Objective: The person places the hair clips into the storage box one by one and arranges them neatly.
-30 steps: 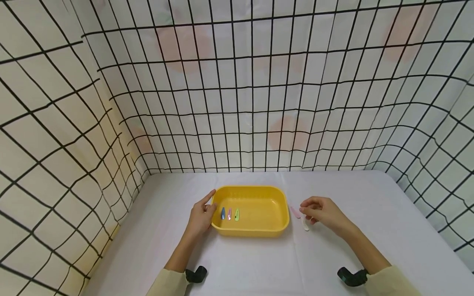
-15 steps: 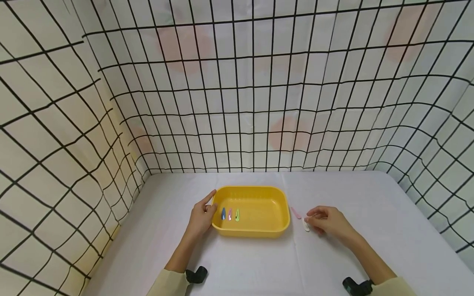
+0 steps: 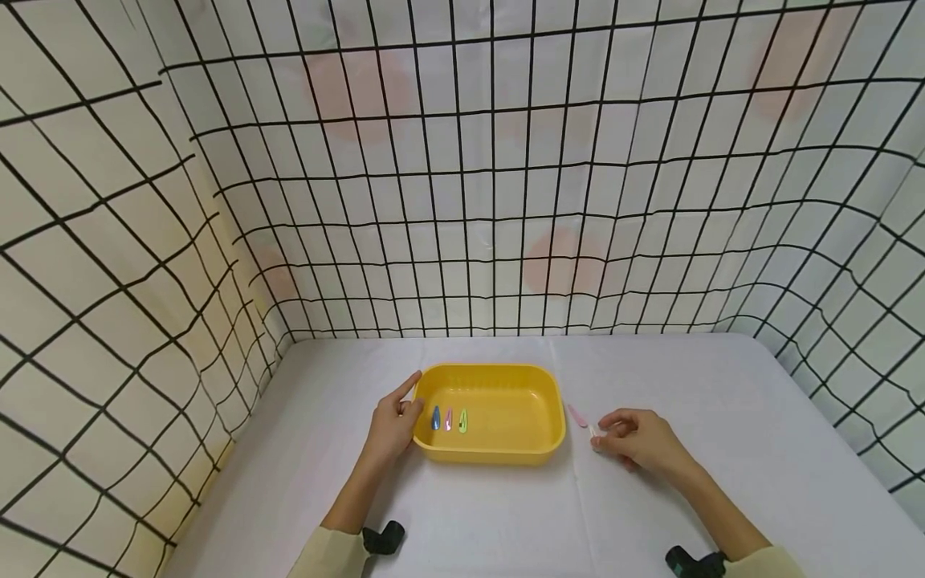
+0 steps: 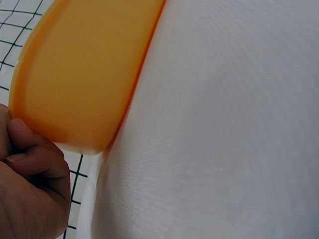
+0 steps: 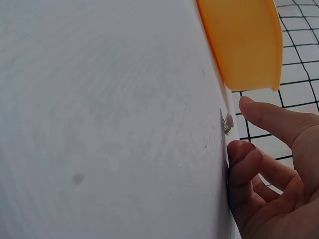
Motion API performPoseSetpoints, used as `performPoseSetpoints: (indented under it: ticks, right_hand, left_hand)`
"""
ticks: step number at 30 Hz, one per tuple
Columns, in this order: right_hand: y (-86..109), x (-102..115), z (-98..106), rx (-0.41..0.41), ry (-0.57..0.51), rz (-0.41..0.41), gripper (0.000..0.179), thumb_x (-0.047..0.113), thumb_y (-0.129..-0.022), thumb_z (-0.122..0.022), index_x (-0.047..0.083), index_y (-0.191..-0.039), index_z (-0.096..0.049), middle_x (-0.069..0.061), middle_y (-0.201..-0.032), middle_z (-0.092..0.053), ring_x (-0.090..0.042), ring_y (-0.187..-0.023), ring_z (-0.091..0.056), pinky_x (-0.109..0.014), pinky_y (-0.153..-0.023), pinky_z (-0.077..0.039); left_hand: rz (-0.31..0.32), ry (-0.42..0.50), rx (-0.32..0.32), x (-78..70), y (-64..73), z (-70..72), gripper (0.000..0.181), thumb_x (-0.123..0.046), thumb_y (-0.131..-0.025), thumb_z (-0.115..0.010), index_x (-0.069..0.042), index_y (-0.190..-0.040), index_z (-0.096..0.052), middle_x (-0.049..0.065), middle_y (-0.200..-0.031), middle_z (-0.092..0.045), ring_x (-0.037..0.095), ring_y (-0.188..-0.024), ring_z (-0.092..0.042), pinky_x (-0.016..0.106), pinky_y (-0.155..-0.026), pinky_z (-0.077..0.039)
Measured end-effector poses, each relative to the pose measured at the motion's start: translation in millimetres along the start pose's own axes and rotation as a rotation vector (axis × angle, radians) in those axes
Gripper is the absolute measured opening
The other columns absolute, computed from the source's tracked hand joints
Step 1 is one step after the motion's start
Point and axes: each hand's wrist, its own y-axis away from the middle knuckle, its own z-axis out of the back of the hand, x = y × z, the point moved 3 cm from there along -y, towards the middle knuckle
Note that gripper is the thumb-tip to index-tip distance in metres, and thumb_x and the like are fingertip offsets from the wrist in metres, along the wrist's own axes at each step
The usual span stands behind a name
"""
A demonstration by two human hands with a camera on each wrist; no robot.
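The right hand has shifted a little over this last second, off from beside the pink clip on the cloth and down onto the white clip — while the left hand hasn't budged. That left hand grips the yellow tray at its left end, thumb over the rim, the other fingers curled outside. Now look at the right: thumb and forefinger stand apart around the white clip, partly covering it, and the right wrist view shows a small pale piece, likely that same clip, in the gap between the digits. Whether either fingertip touches it, I can't tell. The white clip lies on the white cloth to the right of the tray, with the loose pink clip just beside it, nearer the tray wall. Inside, over at the left, three clips sit in a row: blue clip, shiny pink clip, green clip, just apart from each other. So this looks like the pick-up step, the row part-built — and the next move seems to call for a neat pinch on that slim clip, then a lift that leaves its pink neighbour alone.
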Motion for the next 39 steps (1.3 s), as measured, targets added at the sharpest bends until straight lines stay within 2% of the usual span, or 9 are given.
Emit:
performPoseSetpoints:
  ticks: [11, 18, 24, 39]
  right_hand:
    - [1.0, 5, -6, -0.046, 0.071, 0.065, 0.040, 0.037, -0.080, -0.087, 0.008, -0.105, -0.074, 0.001, -0.077, -0.068, -0.014, -0.067, -0.057, -0.025, -0.057, -0.048]
    - [4.1, 8, -6, -0.060, 0.111, 0.091, 0.034, 0.034, -0.081, -0.086, 0.009, -0.101, -0.074, 0.003, -0.075, -0.066, -0.014, -0.072, -0.057, -0.026, -0.068, -0.046]
    - [5.2, 10, -7, -0.056, 0.102, 0.093, 0.039, 0.035, -0.079, -0.088, 0.008, -0.104, -0.073, 0.002, -0.075, -0.067, -0.015, -0.071, -0.057, -0.026, -0.066, -0.046]
    - [6.8, 11, -8, -0.124, 0.187, 0.073, 0.021, 0.026, -0.082, -0.083, 0.012, -0.095, -0.075, 0.003, -0.075, -0.067, -0.014, -0.072, -0.058, -0.027, -0.065, -0.045]
  left_hand:
    - [-0.003, -0.005, -0.002, -1.9, -0.2, -0.1, 0.053, -0.021, -0.101, -0.060, -0.031, -0.153, -0.052, -0.001, -0.059, -0.044, 0.013, -0.047, -0.038, 0.021, -0.044, -0.034]
    - [0.002, -0.008, -0.003, -2.7, -0.5, -1.2, 0.053, -0.021, -0.102, -0.060, -0.030, -0.153, -0.051, -0.001, -0.060, -0.044, 0.013, -0.048, -0.038, 0.021, -0.044, -0.035]
    - [0.016, -0.005, -0.005, -2.6, -1.4, -1.9, 0.053, -0.021, -0.102, -0.060, -0.031, -0.154, -0.050, 0.000, -0.061, -0.045, 0.014, -0.048, -0.040, 0.021, -0.045, -0.036]
    - [0.032, -0.012, -0.012, -2.7, -0.9, -2.2, 0.054, -0.022, -0.102, -0.060, -0.031, -0.154, -0.050, 0.000, -0.062, -0.045, 0.014, -0.049, -0.040, 0.020, -0.046, -0.037]
